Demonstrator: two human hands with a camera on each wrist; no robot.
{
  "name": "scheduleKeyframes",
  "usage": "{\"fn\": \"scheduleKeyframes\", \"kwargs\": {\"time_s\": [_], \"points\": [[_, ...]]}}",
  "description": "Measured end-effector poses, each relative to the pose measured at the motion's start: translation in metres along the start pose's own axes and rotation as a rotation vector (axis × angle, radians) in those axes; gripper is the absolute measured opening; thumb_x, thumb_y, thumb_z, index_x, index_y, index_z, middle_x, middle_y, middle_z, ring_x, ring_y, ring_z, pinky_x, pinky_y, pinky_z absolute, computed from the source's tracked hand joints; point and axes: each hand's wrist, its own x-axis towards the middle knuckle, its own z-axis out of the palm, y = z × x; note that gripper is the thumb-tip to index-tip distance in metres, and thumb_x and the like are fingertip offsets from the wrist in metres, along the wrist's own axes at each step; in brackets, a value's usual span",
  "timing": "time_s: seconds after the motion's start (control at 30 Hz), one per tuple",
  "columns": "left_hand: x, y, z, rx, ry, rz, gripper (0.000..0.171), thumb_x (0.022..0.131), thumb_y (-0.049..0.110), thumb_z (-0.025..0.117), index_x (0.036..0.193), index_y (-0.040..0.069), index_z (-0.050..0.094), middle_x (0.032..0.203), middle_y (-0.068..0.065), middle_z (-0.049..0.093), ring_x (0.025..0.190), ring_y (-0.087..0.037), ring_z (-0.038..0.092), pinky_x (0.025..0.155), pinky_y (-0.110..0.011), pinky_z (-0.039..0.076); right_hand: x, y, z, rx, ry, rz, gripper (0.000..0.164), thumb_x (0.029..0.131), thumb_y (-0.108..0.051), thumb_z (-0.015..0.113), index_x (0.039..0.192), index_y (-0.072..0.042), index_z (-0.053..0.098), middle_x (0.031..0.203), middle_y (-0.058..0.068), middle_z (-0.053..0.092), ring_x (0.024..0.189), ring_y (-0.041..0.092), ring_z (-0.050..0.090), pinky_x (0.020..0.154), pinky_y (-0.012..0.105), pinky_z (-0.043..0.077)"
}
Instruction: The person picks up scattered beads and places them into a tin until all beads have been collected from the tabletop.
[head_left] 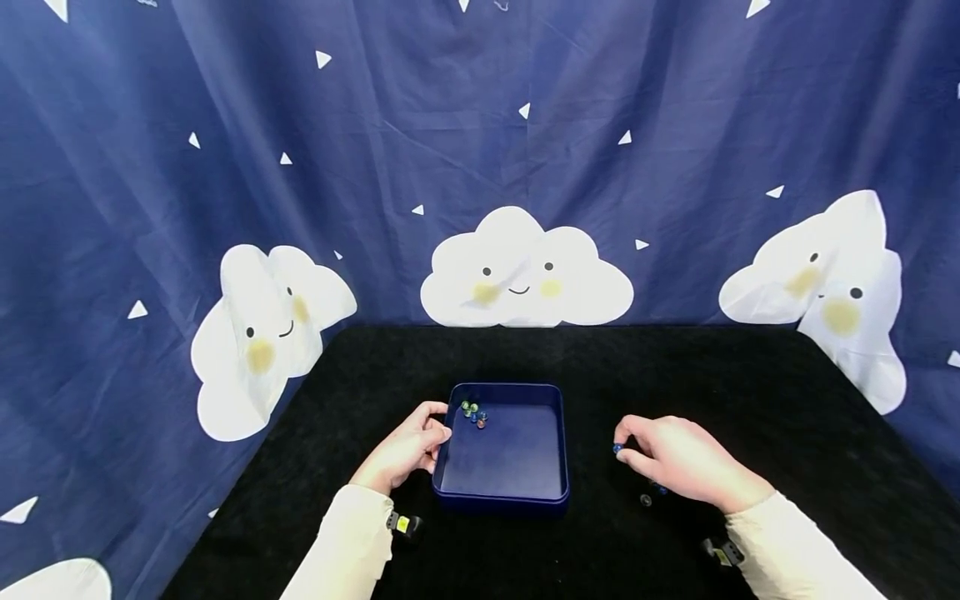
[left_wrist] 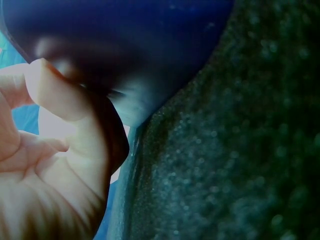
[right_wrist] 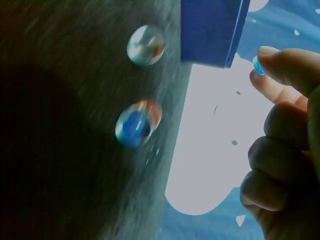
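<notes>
A square dark-blue tray stands on the black cloth, with several small glass marbles together in its far left corner. At the tray's left wall, my left hand grips the rim with bent fingers; the left wrist view shows its fingers against the tray's side. To the right of the tray, my right hand pinches a blue marble between thumb and index finger, above the cloth. Below that hand lie a clear marble, a blue one and a partly hidden orange-tinted one.
Black cloth covers the table. Behind it hangs a blue curtain printed with smiling white clouds and small white triangles. A gap of cloth lies between the tray's right wall and my right hand.
</notes>
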Motion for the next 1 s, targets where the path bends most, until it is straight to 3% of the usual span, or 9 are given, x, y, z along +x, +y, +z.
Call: {"fn": "scheduleKeyframes", "kwargs": {"time_s": [0.4, 0.8, 1.0], "points": [[0.001, -0.001, 0.001, 0.002, -0.003, -0.003, 0.05, 0.095, 0.004, 0.056, 0.141, 0.0, 0.038, 0.085, -0.01, 0.049, 0.06, -0.014, 0.049, 0.047, -0.027, 0.05, 0.021, -0.021, 0.013, 0.012, 0.111, -0.044, 0.02, 0.086, -0.033, 0.079, 0.088, -0.035, 0.059, 0.059, -0.025, 0.033, 0.051, -0.006, 0.037, 0.051, 0.02, 0.037], [0.0, 0.003, 0.002, -0.009, -0.006, 0.002, 0.051, 0.095, 0.005, 0.055, 0.142, -0.001, 0.036, 0.085, -0.009, 0.049, 0.061, -0.014, 0.049, 0.047, -0.026, 0.05, 0.042, -0.04, 0.023, 0.0, 0.088, -0.12, 0.02, 0.089, -0.026, 0.076, 0.106, -0.028, 0.067, 0.063, -0.02, 0.036, 0.054, -0.003, 0.038, 0.052, 0.021, 0.038], [0.0, 0.001, 0.0, -0.003, -0.004, 0.0, 0.051, 0.095, 0.005, 0.056, 0.142, 0.0, 0.037, 0.086, -0.011, 0.049, 0.062, -0.015, 0.049, 0.047, -0.027, 0.05, 0.043, -0.041, 0.025, -0.008, 0.08, -0.113, 0.022, 0.089, -0.022, 0.075, 0.109, -0.027, 0.068, 0.063, -0.02, 0.036, 0.054, -0.002, 0.038, 0.052, 0.021, 0.038]]}}
